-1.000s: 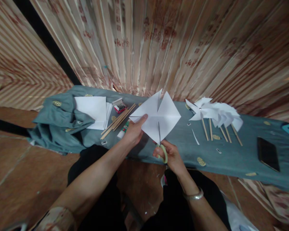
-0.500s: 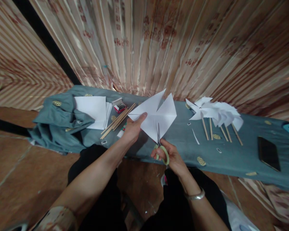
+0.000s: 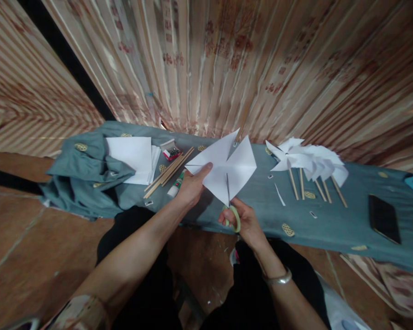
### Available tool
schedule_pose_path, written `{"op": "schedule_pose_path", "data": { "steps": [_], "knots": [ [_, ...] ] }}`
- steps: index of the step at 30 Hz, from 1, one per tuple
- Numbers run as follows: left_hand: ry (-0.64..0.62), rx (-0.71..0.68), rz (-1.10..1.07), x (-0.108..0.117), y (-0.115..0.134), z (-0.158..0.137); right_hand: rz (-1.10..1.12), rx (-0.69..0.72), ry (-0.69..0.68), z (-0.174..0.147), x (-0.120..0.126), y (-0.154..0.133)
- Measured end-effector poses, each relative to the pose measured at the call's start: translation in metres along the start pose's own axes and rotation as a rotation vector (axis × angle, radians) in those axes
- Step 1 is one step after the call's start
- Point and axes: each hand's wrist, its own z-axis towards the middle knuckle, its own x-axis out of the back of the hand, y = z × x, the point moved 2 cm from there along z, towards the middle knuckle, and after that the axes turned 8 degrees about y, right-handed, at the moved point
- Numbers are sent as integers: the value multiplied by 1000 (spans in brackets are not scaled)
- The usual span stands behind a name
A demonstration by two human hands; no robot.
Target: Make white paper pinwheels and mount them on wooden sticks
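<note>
Grey-green cloth (image 3: 261,220) spreads beneath the work. Nearest, the right hand (image 3: 247,222) grips green-handled scissors (image 3: 238,221), blades at the near corner of a slit white paper (image 3: 240,160). The left hand (image 3: 192,187) pinches its left side, thumb on top, holding it above the cloth. Wooden sticks (image 3: 171,173) lie left, paper pinwheels (image 3: 305,161) right; a patterned curtain (image 3: 206,68) hangs behind.

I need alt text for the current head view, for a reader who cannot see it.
A person's left hand holds a slit white paper while the right hand holds green-handled scissors at the paper's near corner. Wooden sticks lie at left, paper pinwheels at right.
</note>
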Motion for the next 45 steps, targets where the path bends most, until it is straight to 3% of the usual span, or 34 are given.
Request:
{"op": "schedule_pose_path", "data": {
  "steps": [19,26,32,38,40,45],
  "knots": [
    [-7,-4,-2,2,0,0,51,-19,101,1,-4,5],
    [-7,-27,-59,2,11,8,-30,15,-96,-3,5,8],
    [67,-52,-112,12,33,19,-193,-65,-207,-9,43,-4],
    [-31,-26,2,25,26,16,-92,103,288,4,80,-6],
    [-86,-10,79,28,19,12,-80,158,347,8,81,-6],
    [-155,53,220,34,8,6,-139,197,347,16,74,-12]
  ]
}}
